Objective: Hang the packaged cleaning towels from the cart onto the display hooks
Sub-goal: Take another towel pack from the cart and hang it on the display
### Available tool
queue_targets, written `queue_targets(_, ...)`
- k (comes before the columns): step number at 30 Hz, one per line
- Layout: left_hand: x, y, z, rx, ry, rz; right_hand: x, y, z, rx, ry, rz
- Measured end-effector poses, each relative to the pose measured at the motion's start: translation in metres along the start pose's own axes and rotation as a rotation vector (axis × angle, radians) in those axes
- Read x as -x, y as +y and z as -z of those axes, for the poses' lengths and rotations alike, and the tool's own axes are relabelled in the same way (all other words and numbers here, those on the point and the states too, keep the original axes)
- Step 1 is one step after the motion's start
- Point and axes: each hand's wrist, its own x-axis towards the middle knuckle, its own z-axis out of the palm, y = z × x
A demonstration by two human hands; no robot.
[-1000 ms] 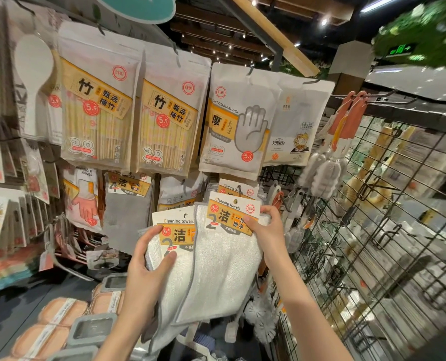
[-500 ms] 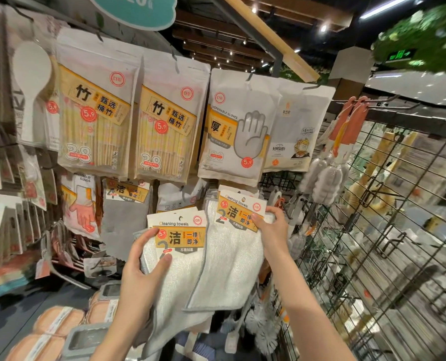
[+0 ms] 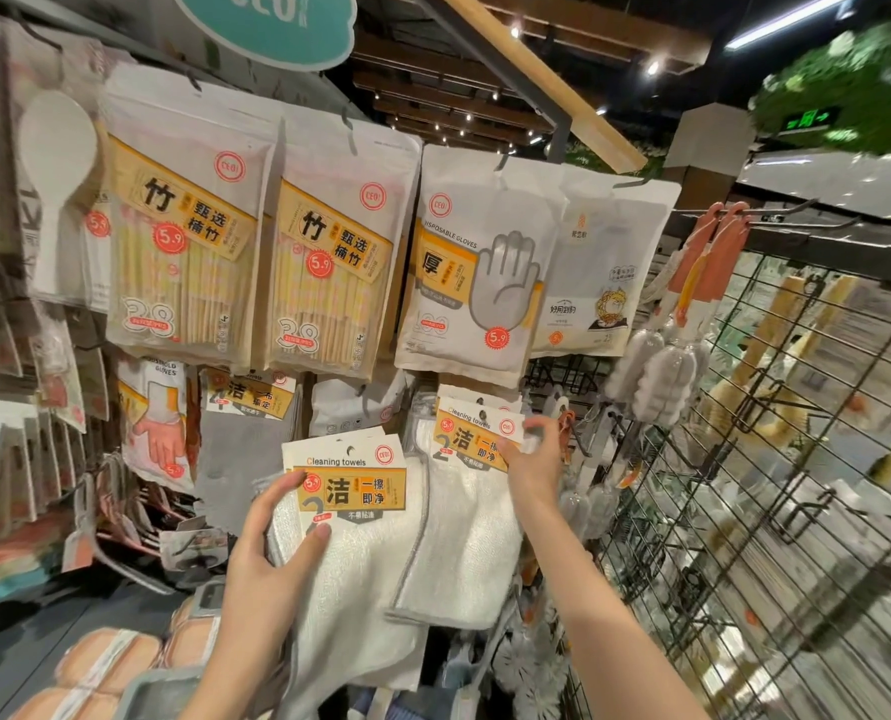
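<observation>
Since a second ago our right hand (image 3: 529, 462) has lifted its cleaning towel pack (image 3: 477, 436) just below the disposable gloves bag (image 3: 479, 262), pinching its card (hook hidden). Our left hand (image 3: 271, 553) grasps the spare packs (image 3: 352, 485), lower-left of that bag.

Bright ceiling spotlights, dim ceiling, blurred right edge, fisheye bending

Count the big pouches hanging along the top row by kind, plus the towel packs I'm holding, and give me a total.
Bamboo-stick pouches: 2
Disposable gloves pouch: 1
White pouch with a cartoon print: 1
Cleaning towels packs in the hands: 2, one in the left, one in the right
Total: 6
</observation>
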Motion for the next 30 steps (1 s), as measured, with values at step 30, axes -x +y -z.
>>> queue_targets(30, 0.006, 0.014, 0.006, 0.043, 0.008, -0.003, 0.001, -0.008, 0.003, 0.205, -0.153, 0.086)
